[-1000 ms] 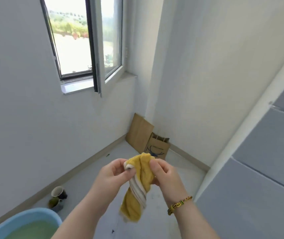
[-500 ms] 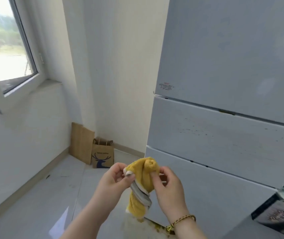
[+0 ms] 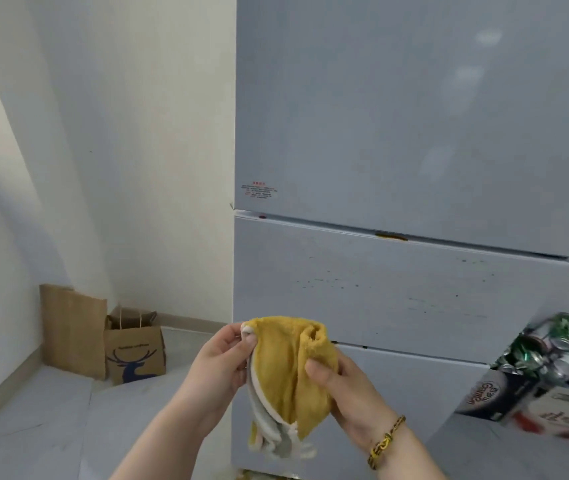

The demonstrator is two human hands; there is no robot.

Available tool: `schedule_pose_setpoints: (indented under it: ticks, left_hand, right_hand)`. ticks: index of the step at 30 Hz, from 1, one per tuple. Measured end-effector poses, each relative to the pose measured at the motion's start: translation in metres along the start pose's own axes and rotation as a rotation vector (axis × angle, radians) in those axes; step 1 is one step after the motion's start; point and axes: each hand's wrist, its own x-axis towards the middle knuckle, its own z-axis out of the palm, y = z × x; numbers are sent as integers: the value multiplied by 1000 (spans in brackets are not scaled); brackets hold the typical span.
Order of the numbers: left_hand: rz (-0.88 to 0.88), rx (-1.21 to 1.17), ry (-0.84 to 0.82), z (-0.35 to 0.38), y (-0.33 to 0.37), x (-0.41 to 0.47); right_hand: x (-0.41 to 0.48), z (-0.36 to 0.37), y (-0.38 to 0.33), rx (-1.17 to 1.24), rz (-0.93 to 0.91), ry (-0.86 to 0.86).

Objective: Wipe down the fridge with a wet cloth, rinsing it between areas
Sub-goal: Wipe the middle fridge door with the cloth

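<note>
Yellow cloth with pale grey-white backing, bunched and hanging in front of the fridge, at its lower drawer fronts. Left hand pinches the upper left corner between thumb and fingers. Right hand grips the right edge, thumb on the front face, bracelet at the wrist. Middle drawer front carries dark specks. Deer-print paper bag stands at the left wall; box of crushed cans at right.

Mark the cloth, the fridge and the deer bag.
cloth (image 3: 285,372): head view, middle of its yellow side.
fridge (image 3: 397,292): head view, speckled middle door front.
deer bag (image 3: 134,358): head view, front panel at the deer print.
</note>
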Motion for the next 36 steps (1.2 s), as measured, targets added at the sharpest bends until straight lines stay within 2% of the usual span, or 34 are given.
schedule_pose_setpoints:
  ticks: [3,6,8,10,12,14,17,21,23,26,27,28,32,36]
  left_hand:
    - [-27,43,38,-11,8,30]
    - [-24,135,46,-20,13,56]
    - [-33,189,-29,-25,15,71]
    - [-89,236,-180,-27,15,82]
    - [-134,280,-275,-24,11,88]
    - [-109,269,-221,-21,9,94]
    - [-35,238,-113,-18,10,105]
    - [-24,299,-24,-20,10,116]
    - [81,395,87,-19,14,122]
    - [303,484,372,-18,30,135]
    - [344,507,405,-18,36,141]
    - [352,533,393,-16,44,146]
    - [283,428,157,-4,64,162]
    - [294,472,231,-3,71,165]
  right_hand:
    - [19,12,-4,-131,-19,67]
    - [34,19,-6,-77,-59,156]
    - [44,20,-7,52,-64,253]
    - [53,17,-9,168,-55,346]
    - [57,17,-10,147,-69,335]
    - [61,16,-7,56,-67,315]
    - [68,12,0,-95,-34,380]
    - [70,9,-8,-71,-61,444]
    - [67,7,-19,-33,-99,460]
    - [62,0,-35,66,-154,563]
    - [62,-2,-40,73,-175,602]
    - [60,-3,-46,72,-193,639]
    - [54,-4,-61,117,-224,721]
    - [39,-9,-73,240,-277,896]
